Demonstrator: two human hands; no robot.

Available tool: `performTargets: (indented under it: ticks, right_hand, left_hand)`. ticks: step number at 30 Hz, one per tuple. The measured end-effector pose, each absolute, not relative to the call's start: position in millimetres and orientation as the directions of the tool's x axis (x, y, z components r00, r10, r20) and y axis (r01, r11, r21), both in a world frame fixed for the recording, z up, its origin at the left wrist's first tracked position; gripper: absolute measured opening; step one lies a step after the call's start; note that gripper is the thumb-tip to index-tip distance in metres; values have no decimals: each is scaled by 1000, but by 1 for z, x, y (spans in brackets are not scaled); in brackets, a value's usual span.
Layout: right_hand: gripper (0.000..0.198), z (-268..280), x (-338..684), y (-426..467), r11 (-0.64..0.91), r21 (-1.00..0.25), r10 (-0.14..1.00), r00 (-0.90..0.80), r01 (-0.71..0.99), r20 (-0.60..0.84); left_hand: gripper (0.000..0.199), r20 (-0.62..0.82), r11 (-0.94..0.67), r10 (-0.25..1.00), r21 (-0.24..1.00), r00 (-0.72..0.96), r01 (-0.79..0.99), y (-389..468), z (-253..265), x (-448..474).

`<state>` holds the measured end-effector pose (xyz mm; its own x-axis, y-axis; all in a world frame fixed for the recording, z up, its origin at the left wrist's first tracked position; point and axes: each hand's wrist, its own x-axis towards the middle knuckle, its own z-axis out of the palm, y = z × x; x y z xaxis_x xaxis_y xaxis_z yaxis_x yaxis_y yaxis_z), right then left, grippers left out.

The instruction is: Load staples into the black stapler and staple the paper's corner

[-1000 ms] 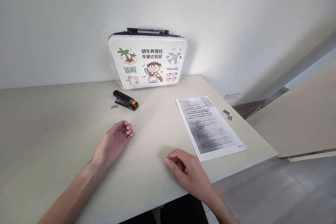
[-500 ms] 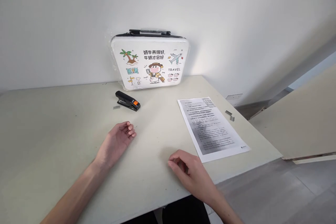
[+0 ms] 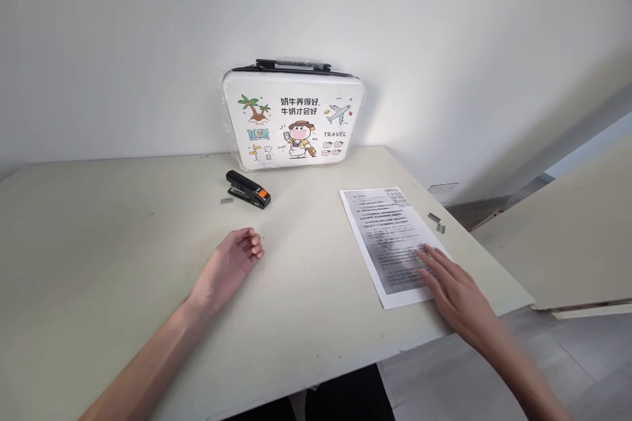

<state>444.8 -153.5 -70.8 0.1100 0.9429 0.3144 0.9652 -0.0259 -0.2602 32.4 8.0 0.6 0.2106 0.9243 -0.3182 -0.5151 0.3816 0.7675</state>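
Note:
My left hand (image 3: 236, 263) rests on its side on the table, palm turned inward, fingers loosely bent and nothing visible in them. Just beyond it lies a black stapler (image 3: 248, 189) with an orange patch on its near end. Beside the stapler is a small strip of staples (image 3: 226, 200). Over the lower right part of a printed sheet of paper (image 3: 374, 231) is my right hand (image 3: 455, 287), its fingers stretched out. Whether the fingertips touch the sheet I cannot tell. The hand covers the sheet's lower right corner.
A white case (image 3: 296, 118) with cartoon prints and a black handle stands against the wall at the back of the table (image 3: 123, 243). Two more staple strips (image 3: 436, 222) lie right of the paper, near the table's right edge. Another pale panel (image 3: 577, 250) is farther right.
My right hand has moved right from the bare tabletop to the paper, and its curled fingers have straightened. My left hand stays by the stapler. The view has shifted slightly.

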Motion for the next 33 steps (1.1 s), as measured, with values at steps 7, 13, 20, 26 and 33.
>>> performTargets:
  ticks: [7,13,20,26,33]
  right_hand:
    - [54,-71,397,-178,31,-188,944,34,982,329]
    - [58,-60,349,-191,99,-193,950,-35,976,310]
    - [55,-52,298,-199,236,-241,919,-136,941,369]
    - [52,-53,260,-195,331,-201,887,-232,922,400]
    - [53,-44,213,-185,471,-262,858,-367,843,359]
  left_hand:
    - [26,-111,164,952,972,287,-170,-2,-2,37]
    - [28,20,-103,950,962,311,253,-11,3,41]
    - [12,168,-245,920,952,355,182,-14,0,45]
    - [27,225,-385,845,886,486,259,-9,-13,32]
    - [53,174,-382,859,845,481,375,0,-20,-29]
